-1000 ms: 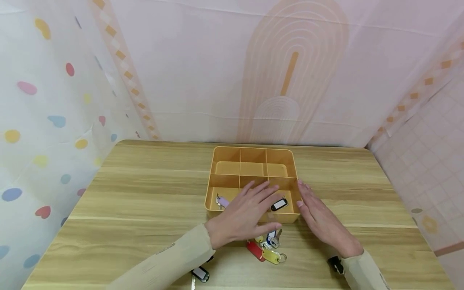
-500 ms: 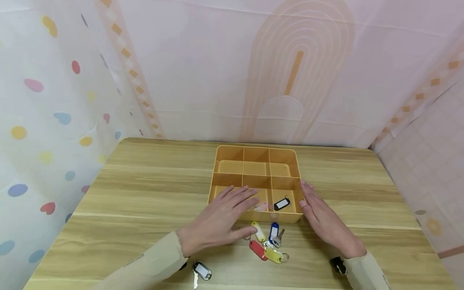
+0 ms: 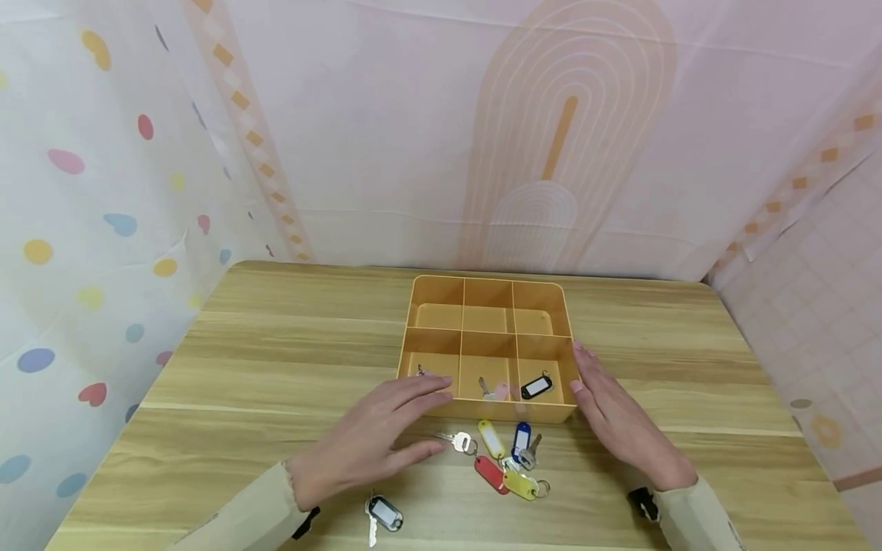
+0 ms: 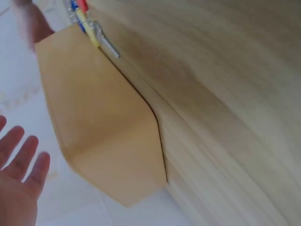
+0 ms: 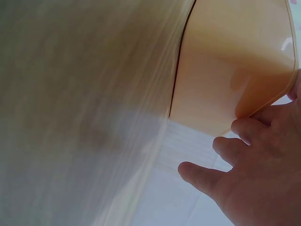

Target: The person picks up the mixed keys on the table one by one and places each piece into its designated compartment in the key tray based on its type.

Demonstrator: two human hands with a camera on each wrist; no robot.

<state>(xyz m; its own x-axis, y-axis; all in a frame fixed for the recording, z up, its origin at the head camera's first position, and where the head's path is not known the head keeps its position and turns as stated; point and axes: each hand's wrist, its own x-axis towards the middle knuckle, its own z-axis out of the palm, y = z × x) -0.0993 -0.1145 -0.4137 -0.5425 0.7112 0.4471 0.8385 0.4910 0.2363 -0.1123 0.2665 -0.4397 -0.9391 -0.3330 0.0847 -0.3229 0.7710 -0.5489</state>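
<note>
An orange divided box (image 3: 544, 414) stands on the wooden table. My left hand (image 3: 368, 436) hovers with spread fingers at its front left corner, holding nothing; the left wrist view shows the fingers (image 4: 41, 165) loose beside the box. My right hand (image 3: 616, 425) rests straight fingers against the box's right wall. In the front row lie a black-tagged key ring (image 3: 537, 387) at right, a pink-tagged key (image 3: 500, 392) in the middle, and, partly hidden behind my left hand, a key ring (image 3: 421, 370) at left. The back row compartments show bare floors.
Before the box lies a cluster of keys with a red tag (image 3: 491, 474), a blue tag (image 3: 521, 439), a yellow tag (image 3: 491, 438) and a yellow-green tag (image 3: 520, 484). A black-tagged key (image 3: 385, 513) lies nearer, at left. Patterned cloth (image 3: 372, 138) hangs behind the table.
My left hand has drawn back left and toward me from over the box's front, uncovering the pink-tagged key and a silver key on the table. My right hand stays at the box's right wall.
</note>
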